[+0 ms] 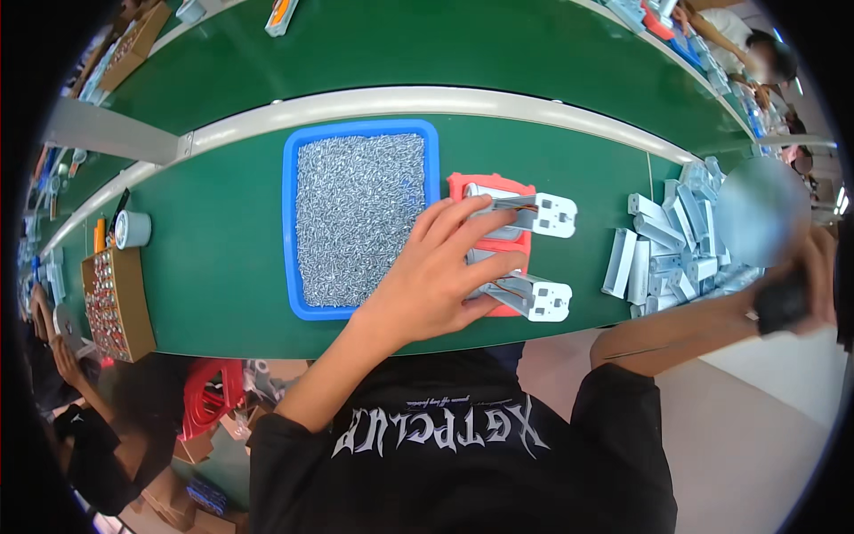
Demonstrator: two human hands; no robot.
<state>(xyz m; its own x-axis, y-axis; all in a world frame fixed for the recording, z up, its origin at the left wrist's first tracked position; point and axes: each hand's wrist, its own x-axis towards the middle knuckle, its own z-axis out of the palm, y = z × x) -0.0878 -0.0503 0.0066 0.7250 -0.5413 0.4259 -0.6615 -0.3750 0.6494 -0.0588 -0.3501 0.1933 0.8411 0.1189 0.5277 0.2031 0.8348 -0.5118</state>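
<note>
My left hand (pixel 436 271) reaches over a red fixture (pixel 458 185) on the green bench. Its thumb and index finger close around the nearer white housing (pixel 547 301), and other fingers rest on the farther white housing (pixel 553 216). Thin coloured wires show inside both housings, whose end plates stick out past the fixture's right side. Far to the right, my right hand (pixel 814 276) is smeared by motion beside a blurred pale-blue round shape (pixel 761 214). A dark item is at that wrist; whether the fingers hold anything is unclear.
Left of the fixture stands a blue tray (pixel 290 222) full of small silvery screws. Loose white channel-shaped housings (pixel 680 236) are heaped on the right. A cardboard box (pixel 138 307) of small parts and a white tape roll (pixel 133 229) stand at left. Other people work nearby.
</note>
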